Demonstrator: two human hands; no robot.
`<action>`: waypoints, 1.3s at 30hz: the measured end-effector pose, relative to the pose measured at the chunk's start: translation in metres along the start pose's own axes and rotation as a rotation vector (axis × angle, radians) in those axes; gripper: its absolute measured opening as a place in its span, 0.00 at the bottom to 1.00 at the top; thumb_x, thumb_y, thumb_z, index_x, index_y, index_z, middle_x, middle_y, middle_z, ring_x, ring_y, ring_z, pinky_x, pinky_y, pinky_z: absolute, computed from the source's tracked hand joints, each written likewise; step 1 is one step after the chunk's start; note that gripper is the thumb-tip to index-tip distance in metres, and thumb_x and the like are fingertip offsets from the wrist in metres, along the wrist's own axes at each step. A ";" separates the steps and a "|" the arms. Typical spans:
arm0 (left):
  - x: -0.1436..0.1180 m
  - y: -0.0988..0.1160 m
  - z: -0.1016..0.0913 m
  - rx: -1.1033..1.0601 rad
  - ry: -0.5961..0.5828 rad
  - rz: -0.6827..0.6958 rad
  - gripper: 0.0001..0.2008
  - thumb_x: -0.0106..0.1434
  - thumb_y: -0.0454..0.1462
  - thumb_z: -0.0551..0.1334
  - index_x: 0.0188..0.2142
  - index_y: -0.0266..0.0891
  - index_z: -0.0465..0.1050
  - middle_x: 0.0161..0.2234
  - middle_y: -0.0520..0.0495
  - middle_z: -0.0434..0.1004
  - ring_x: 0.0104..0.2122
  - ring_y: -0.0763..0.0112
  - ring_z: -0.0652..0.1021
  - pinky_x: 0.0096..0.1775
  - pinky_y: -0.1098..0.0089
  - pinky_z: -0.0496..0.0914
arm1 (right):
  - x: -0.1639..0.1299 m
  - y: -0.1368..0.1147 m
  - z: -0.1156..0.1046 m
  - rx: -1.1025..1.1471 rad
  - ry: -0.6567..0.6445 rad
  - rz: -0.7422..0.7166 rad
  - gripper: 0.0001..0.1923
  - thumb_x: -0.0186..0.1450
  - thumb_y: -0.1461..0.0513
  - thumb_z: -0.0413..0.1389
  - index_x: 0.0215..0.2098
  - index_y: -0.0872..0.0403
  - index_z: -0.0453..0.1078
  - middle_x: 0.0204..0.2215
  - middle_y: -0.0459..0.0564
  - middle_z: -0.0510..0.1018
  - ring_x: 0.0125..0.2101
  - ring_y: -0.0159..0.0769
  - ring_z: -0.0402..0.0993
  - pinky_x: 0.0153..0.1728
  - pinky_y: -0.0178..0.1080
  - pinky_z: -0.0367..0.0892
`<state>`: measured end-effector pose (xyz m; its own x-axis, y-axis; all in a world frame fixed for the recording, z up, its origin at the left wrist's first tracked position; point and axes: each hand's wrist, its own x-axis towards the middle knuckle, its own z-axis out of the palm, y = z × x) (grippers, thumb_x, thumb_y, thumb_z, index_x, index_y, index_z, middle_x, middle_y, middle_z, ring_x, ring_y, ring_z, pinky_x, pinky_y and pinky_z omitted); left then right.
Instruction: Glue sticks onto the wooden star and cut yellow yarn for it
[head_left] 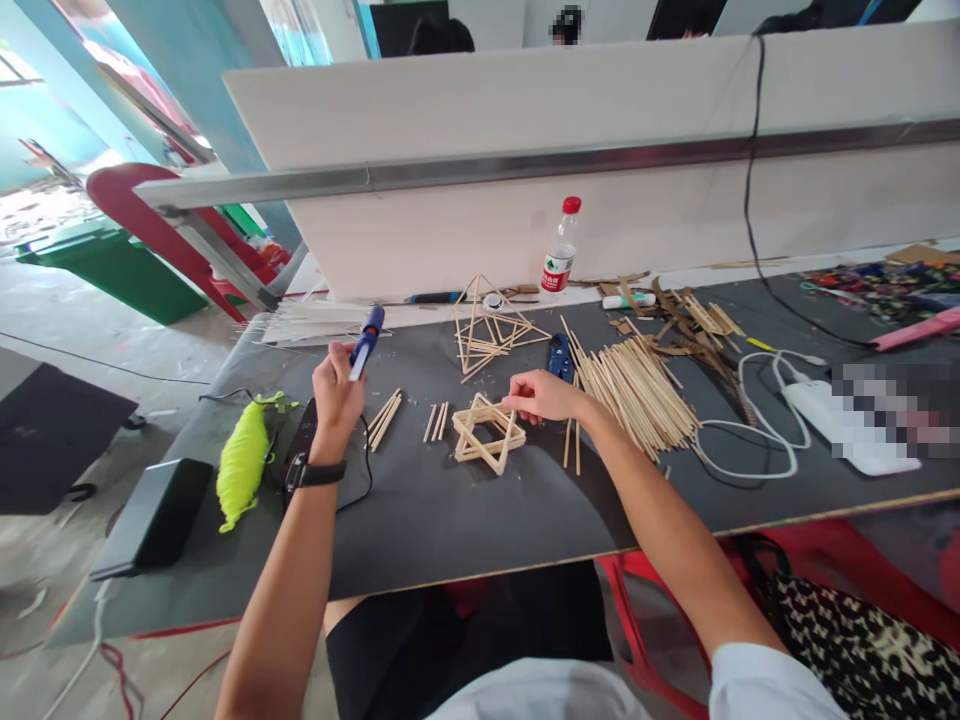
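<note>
My left hand (339, 388) is wrapped round a blue hot glue gun (369, 335), held above the left part of the table. My right hand (546, 396) pinches at the right upper corner of a star-shaped frame of wooden sticks (489, 432); its fingertips hide whether a separate stick is between them. The frame lies on the table, built up in layers. To its left are several short sticks (436, 422) and a small bunch of longer sticks (385, 420). Behind it stands a pyramid-like stick frame (480, 335), and blue pliers (559, 357) lie close to my right hand.
A large pile of sticks (637, 395) spreads right of my right hand. A water bottle (559, 248) stands by the white partition (435, 225). A yellow-green toy (244, 465) and a dark box (161, 515) are on the left; a white power strip (847, 425) is on the right.
</note>
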<state>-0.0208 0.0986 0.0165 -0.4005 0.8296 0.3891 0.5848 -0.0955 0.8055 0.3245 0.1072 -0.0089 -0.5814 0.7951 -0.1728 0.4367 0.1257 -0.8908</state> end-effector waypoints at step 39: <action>-0.062 0.017 0.010 -0.250 -0.530 0.006 0.39 0.72 0.62 0.42 0.19 0.41 0.70 0.14 0.48 0.65 0.17 0.70 0.65 0.24 0.66 0.61 | -0.026 -0.006 0.017 0.091 0.079 -0.012 0.13 0.67 0.54 0.61 0.45 0.54 0.76 0.37 0.51 0.80 0.28 0.31 0.76 0.22 0.31 0.74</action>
<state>0.0213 0.0505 0.0019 0.0470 0.9845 0.1692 0.3758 -0.1744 0.9101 0.3258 0.0757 -0.0063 -0.5289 0.8384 -0.1316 0.3641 0.0841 -0.9275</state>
